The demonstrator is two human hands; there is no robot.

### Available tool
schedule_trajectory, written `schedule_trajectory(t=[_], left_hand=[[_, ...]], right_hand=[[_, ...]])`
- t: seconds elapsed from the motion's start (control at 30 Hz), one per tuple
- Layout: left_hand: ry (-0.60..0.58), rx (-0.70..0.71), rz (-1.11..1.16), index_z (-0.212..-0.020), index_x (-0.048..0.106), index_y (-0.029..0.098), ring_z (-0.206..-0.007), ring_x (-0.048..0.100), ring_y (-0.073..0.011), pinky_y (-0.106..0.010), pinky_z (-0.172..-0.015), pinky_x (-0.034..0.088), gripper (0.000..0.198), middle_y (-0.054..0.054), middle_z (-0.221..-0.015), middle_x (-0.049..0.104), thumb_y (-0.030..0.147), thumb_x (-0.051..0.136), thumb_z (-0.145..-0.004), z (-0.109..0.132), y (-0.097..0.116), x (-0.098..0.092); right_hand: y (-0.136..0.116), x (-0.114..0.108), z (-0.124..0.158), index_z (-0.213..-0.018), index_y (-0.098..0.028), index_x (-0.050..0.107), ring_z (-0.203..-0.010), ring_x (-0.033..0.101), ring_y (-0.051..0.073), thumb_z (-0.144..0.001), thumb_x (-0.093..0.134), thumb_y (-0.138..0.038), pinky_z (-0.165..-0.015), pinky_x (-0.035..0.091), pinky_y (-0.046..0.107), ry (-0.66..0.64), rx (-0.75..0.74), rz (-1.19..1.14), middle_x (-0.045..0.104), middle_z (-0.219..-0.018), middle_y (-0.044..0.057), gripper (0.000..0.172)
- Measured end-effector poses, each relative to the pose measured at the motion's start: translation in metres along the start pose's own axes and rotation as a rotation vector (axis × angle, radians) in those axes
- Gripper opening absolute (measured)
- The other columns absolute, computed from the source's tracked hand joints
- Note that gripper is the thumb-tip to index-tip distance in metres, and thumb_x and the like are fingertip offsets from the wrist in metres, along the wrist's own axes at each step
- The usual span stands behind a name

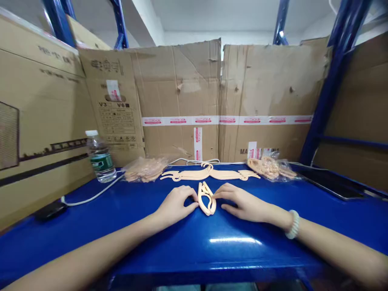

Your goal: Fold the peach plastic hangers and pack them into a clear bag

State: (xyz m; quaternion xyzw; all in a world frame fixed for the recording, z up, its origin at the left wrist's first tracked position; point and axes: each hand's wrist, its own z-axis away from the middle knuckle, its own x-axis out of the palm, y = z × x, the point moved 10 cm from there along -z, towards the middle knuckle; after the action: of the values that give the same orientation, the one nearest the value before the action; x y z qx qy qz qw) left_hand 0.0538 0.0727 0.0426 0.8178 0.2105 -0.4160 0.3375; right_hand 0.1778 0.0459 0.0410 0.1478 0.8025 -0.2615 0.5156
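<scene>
A beige folding clothes hanger [201, 202], folded into a compact loop, lies on the blue table between my two hands. The thumb and index finger of my left hand [177, 204] are closed at its left edge. From the right, my right hand [242, 202] has its index fingertip against the other edge, with the thumb a little apart and the fingers curled. Just beyond lies an unfolded beige hanger [194, 175], its arms spread wide and its hook toward the back.
Clear bags of beige hanger parts lie at back left [145, 169] and back right [271, 166]. A water bottle [101, 161], a white cable [93, 197] and a black device [51, 210] are at left. A dark tablet-like slab [332, 184] lies right. Cardboard panels [182, 89] wall the back.
</scene>
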Motion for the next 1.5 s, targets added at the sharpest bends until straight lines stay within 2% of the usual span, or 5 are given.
schedule_trajectory(t=[0.2, 0.73, 1.2, 1.33, 1.5], left_hand=[[-0.012, -0.018, 0.026, -0.080, 0.065, 0.019, -0.085, 0.062, -0.0180, -0.028, -0.079, 0.043, 0.010, 0.000, -0.087, 0.070, 0.013, 0.059, -0.076, -0.002, 0.001, 0.001], [-0.018, 0.018, 0.028, -0.083, 0.065, 0.019, -0.087, 0.062, -0.0178, -0.027, -0.080, 0.043, 0.013, 0.000, -0.088, 0.069, 0.010, 0.057, -0.079, -0.003, -0.002, 0.002], [-0.002, 0.013, 0.007, -0.083, 0.065, 0.021, -0.085, 0.062, -0.0172, -0.027, -0.079, 0.044, 0.016, 0.000, -0.088, 0.069, 0.010, 0.052, -0.080, -0.003, -0.001, -0.002], [0.026, -0.020, -0.014, -0.083, 0.064, 0.020, -0.084, 0.062, -0.0176, -0.028, -0.078, 0.044, 0.017, -0.001, -0.088, 0.069, 0.011, 0.052, -0.078, -0.005, -0.012, -0.008], [0.022, -0.070, -0.046, -0.082, 0.063, 0.020, -0.081, 0.062, -0.0190, -0.030, -0.077, 0.044, 0.016, -0.002, -0.084, 0.069, 0.014, 0.050, -0.077, -0.009, -0.030, -0.013]], right_hand=[[-0.003, -0.005, 0.003, -0.122, -0.019, 0.058, -0.103, 0.053, 0.021, -0.088, 0.053, -0.014, -0.095, 0.044, 0.037, 0.002, -0.005, 0.000, 0.060, -0.109, 0.009, 0.034], [-0.003, -0.004, 0.003, -0.122, -0.017, 0.058, -0.105, 0.052, 0.021, -0.089, 0.053, -0.016, -0.097, 0.043, 0.036, -0.005, 0.014, 0.005, 0.057, -0.110, 0.010, 0.034], [-0.004, -0.001, 0.002, -0.128, -0.019, 0.054, -0.107, 0.052, 0.020, -0.090, 0.052, -0.018, -0.099, 0.042, 0.035, -0.038, 0.001, -0.008, 0.056, -0.114, 0.009, 0.038], [0.017, -0.017, 0.006, -0.126, -0.019, 0.054, -0.109, 0.053, 0.022, -0.090, 0.053, -0.023, -0.098, 0.043, 0.038, -0.001, 0.043, 0.039, 0.058, -0.118, 0.010, 0.037], [0.085, -0.051, 0.020, -0.115, -0.012, 0.061, -0.105, 0.057, 0.027, -0.087, 0.052, -0.023, -0.094, 0.046, 0.043, 0.124, 0.211, 0.232, 0.063, -0.112, 0.014, 0.031]])
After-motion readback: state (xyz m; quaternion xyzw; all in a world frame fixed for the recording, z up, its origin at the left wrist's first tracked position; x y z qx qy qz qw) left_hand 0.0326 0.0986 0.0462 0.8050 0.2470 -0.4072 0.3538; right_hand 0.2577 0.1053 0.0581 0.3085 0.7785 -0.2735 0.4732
